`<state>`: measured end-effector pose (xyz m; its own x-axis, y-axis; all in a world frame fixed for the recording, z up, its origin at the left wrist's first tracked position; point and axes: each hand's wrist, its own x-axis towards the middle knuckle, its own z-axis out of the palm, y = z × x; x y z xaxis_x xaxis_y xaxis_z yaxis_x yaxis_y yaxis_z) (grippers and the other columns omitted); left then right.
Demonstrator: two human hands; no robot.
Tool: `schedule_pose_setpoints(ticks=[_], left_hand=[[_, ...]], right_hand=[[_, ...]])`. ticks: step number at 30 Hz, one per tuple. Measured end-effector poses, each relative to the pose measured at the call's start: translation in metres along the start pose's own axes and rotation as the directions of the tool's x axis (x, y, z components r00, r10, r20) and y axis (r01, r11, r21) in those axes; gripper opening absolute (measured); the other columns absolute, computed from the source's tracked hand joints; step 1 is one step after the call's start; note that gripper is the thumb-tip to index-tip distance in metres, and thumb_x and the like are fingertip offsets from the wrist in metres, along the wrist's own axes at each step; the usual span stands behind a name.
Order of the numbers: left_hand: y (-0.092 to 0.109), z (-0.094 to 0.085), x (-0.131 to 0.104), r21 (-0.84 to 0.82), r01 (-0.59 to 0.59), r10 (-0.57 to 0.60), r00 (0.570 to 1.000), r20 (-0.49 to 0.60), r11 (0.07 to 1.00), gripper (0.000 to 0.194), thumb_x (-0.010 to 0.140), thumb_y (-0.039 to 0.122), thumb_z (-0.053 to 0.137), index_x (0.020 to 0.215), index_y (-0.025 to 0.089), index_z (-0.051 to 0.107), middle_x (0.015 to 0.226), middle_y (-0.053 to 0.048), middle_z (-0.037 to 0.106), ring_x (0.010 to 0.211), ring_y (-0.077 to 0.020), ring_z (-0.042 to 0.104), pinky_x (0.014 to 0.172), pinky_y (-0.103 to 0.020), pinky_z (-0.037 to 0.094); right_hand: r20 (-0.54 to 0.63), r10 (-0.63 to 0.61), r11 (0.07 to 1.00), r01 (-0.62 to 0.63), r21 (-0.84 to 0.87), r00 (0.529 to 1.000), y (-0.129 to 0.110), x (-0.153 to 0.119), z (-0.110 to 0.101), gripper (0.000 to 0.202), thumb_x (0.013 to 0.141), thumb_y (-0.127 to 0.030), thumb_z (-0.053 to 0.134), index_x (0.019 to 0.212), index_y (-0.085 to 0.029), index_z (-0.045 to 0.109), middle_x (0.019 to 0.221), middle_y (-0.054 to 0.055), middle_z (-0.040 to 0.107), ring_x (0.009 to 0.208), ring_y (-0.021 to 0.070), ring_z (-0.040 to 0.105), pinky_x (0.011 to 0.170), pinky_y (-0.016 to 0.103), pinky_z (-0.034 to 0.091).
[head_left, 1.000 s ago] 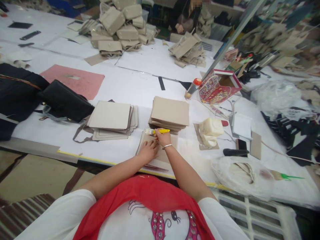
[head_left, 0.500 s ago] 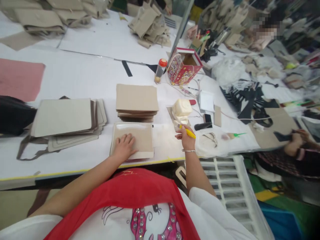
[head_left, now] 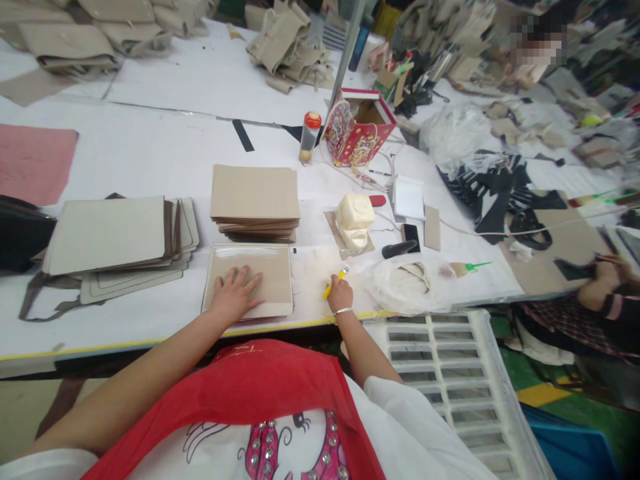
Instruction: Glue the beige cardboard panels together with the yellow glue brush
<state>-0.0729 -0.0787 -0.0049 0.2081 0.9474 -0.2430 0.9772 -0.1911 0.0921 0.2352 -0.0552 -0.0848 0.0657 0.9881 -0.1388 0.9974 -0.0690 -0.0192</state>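
Note:
My left hand (head_left: 236, 293) lies flat with fingers spread on a beige panel (head_left: 275, 277), pressing it against the table near the front edge. A shiny white streak runs along that panel's far edge. To its right, my right hand (head_left: 341, 293) is closed round a yellow-handled brush (head_left: 343, 272), held just above the white tabletop; its bristles are hard to make out. Behind the panel stands a neat stack of beige panels (head_left: 255, 193). A cream-coloured glue container (head_left: 354, 217) sits on a scrap of board beyond my right hand.
Larger grey panels (head_left: 107, 233) are piled at left, with a strap under them. A red gift bag (head_left: 360, 130) and a red-capped jar (head_left: 309, 137) stand behind. A phone (head_left: 411, 237) and a plastic bag (head_left: 390, 283) lie at right. Another person's hand (head_left: 600, 283) works at far right.
My right hand has moved from beside the glue container towards me and to the left, with the brush turned in its grip. My left hand stays on the panel. The view has shifted slightly.

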Motion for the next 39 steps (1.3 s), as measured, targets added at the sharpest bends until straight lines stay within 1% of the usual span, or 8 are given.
schedule_pose_setpoints(ticks=[6, 12, 15, 18, 22, 29, 32, 39], left_hand=[[-0.001, -0.005, 0.001, -0.047, 0.004, -0.005, 1.000, -0.017, 0.999, 0.059, 0.076, 0.052, 0.055, 0.131, 0.033, 0.042, 0.145, -0.011, 0.029, 0.129, -0.0370, 0.025, 0.098, -0.057, 0.023], [0.029, -0.022, -0.002, -0.486, -0.050, -0.022, 0.990, -0.141, 0.872, 0.059, 0.072, 0.049, 0.062, 0.123, 0.020, 0.051, 0.132, -0.014, 0.045, 0.117, -0.0300, 0.044, 0.096, -0.042, 0.035], [0.053, -0.036, 0.004, -0.916, 0.114, 0.034, 0.990, 0.138, 0.384, 0.056, 0.072, 0.060, 0.055, 0.108, 0.017, 0.058, 0.107, -0.012, 0.060, 0.080, -0.0178, 0.059, 0.062, -0.027, 0.046], [0.061, -0.045, 0.017, -0.910, 0.339, 0.158, 0.938, 0.308, -0.238, 0.050, 0.067, 0.061, 0.060, 0.088, 0.016, 0.060, 0.081, -0.005, 0.061, 0.053, -0.0066, 0.049, 0.039, -0.016, 0.025], [0.049, -0.044, 0.027, -0.781, 0.247, -0.023, 0.948, 0.317, -0.574, 0.038, 0.049, 0.033, 0.080, 0.067, 0.012, 0.055, 0.058, 0.004, 0.050, 0.044, -0.0014, 0.038, 0.037, -0.014, 0.016], [0.020, -0.028, 0.022, -0.783, 0.130, -0.324, 0.860, 0.394, -0.609, 0.033, 0.049, 0.027, 0.078, 0.067, 0.012, 0.055, 0.057, 0.003, 0.054, 0.047, -0.0042, 0.047, 0.040, -0.015, 0.033], [-0.002, -0.021, 0.020, -0.863, 0.122, -0.417, 0.837, 0.355, -0.490, 0.029, 0.056, 0.029, 0.074, 0.071, 0.013, 0.055, 0.060, 0.003, 0.056, 0.049, -0.0061, 0.051, 0.041, -0.016, 0.036], [-0.062, -0.017, 0.022, -0.980, 0.190, -0.493, 0.847, 0.196, -0.063, 0.019, 0.073, 0.036, 0.057, 0.071, 0.017, 0.056, 0.059, 0.003, 0.055, 0.052, -0.0111, 0.055, 0.046, -0.022, 0.042]], right_hand=[[-0.029, -0.026, 0.999, 0.026, 0.020, 0.999, 0.010, 0.019, -0.025, 0.028, 0.082, -0.010, 0.040, 0.108, -0.014, 0.050, 0.082, 0.011, 0.061, 0.078, 0.0196, 0.056, 0.068, 0.028, 0.036], [-0.221, -0.055, 0.793, 0.177, 0.583, 0.974, -0.015, -0.001, -0.087, 0.026, 0.083, -0.028, 0.044, 0.106, -0.017, 0.042, 0.081, 0.003, 0.062, 0.072, 0.0161, 0.061, 0.068, 0.028, 0.045], [-0.209, -0.170, 0.496, 0.267, 0.827, 0.963, -0.043, -0.020, -0.115, 0.029, 0.080, -0.035, 0.050, 0.103, -0.021, 0.039, 0.084, 0.001, 0.060, 0.072, 0.0133, 0.062, 0.069, 0.027, 0.049], [-0.117, -0.292, 0.276, 0.201, 0.940, 0.949, -0.067, -0.035, -0.127, 0.030, 0.079, -0.037, 0.054, 0.101, -0.023, 0.038, 0.086, 0.000, 0.056, 0.067, 0.0111, 0.062, 0.067, 0.027, 0.051], [-0.058, -0.344, 0.225, 0.142, 0.964, 0.937, -0.086, -0.042, -0.122, 0.031, 0.080, -0.040, 0.054, 0.100, -0.023, 0.037, 0.084, -0.001, 0.056, 0.066, 0.0122, 0.061, 0.066, 0.029, 0.051], [-0.073, -0.148, 0.502, 0.139, 0.853, 0.986, -0.109, -0.039, -0.103, 0.037, 0.076, -0.044, 0.058, 0.100, -0.021, 0.042, 0.085, 0.002, 0.059, 0.067, 0.0164, 0.063, 0.061, 0.029, 0.050], [-0.063, -0.093, 0.513, 0.102, 0.852, 0.994, -0.118, -0.029, -0.097, 0.030, 0.082, -0.043, 0.048, 0.102, -0.021, 0.042, 0.078, 0.001, 0.060, 0.058, 0.0155, 0.063, 0.056, 0.027, 0.048], [-0.296, -0.081, 0.818, 0.233, 0.526, 0.952, -0.140, 0.014, -0.080, 0.029, 0.082, -0.039, 0.045, 0.098, -0.016, 0.049, 0.071, 0.002, 0.060, 0.054, 0.0160, 0.055, 0.053, 0.026, 0.039]])
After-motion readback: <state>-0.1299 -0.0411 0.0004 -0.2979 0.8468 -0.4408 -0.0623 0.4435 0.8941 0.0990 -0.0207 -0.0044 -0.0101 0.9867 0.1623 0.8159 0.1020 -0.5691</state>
